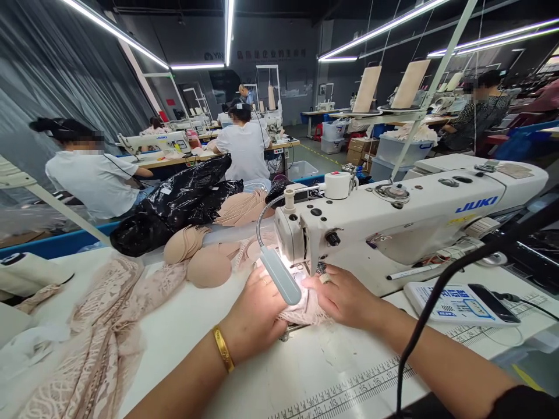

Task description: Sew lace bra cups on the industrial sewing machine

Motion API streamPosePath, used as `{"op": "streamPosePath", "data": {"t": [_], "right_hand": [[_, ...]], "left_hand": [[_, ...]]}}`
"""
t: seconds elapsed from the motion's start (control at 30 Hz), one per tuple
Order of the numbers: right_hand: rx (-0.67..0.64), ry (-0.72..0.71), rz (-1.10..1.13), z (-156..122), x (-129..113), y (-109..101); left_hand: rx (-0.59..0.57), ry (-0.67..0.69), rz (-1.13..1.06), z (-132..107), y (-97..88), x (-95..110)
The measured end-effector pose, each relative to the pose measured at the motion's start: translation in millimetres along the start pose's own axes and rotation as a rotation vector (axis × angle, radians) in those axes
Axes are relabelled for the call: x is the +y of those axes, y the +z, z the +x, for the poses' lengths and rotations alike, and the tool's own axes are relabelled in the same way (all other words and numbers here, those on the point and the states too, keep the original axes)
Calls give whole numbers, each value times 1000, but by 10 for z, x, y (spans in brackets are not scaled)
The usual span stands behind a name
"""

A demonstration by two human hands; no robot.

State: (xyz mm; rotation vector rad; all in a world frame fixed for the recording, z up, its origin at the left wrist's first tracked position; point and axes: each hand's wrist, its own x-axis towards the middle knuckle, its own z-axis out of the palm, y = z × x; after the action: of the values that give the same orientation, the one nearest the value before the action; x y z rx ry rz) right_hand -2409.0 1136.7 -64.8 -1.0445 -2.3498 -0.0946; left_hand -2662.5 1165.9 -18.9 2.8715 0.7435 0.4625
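Note:
A piece of pink lace fabric [305, 308] lies under the head of a white sewing machine [393, 209], lit by a small grey lamp [282, 278] on a bendable neck. My left hand [257, 308], with a gold bracelet at the wrist, grips the fabric's left side. The lamp covers some of its fingers. On the right side, close to the needle area, my right hand [347, 297] pinches the same fabric between thumb and fingers. The needle and presser foot are mostly hidden.
Beige bra cups [209, 267] and a long strip of lace [109, 326] lie left of the machine. Behind them rests a black plastic bag [174, 203]. A phone [493, 302] with a cable lies at right. A black cable [432, 302] hangs in front. Co-workers sit at other machines.

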Motion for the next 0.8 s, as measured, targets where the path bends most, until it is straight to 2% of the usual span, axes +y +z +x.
{"op": "streamPosePath", "data": {"t": [0.07, 0.17, 0.27, 0.37, 0.43, 0.5, 0.57, 0.7, 0.8], "right_hand": [[24, -72, 78, 16, -73, -5], [-53, -137, 173, 59, -170, -10], [-159, -85, 47, 81, -166, 12], [-226, -7, -157, 68, -67, 47], [-224, 63, -206, 55, -4, 54], [-187, 101, -187, 48, 20, 42], [-167, 77, -136, 49, 3, 23], [-209, 14, -53, 59, -61, 10], [-236, 61, -45, 66, -52, 28]], "left_hand": [[-26, -46, -19, 12, -7, 7], [-27, -71, -167, 32, -34, 48], [-150, -29, -247, 15, -129, 92], [-306, -65, -100, -13, -214, 109], [-328, -116, 39, -25, -213, 111], [-271, -121, 90, -31, -170, 110], [-173, -76, 51, -33, -108, 103], [-59, -1, 8, -25, -3, 46], [31, 40, 34, -18, 68, -32]]}}
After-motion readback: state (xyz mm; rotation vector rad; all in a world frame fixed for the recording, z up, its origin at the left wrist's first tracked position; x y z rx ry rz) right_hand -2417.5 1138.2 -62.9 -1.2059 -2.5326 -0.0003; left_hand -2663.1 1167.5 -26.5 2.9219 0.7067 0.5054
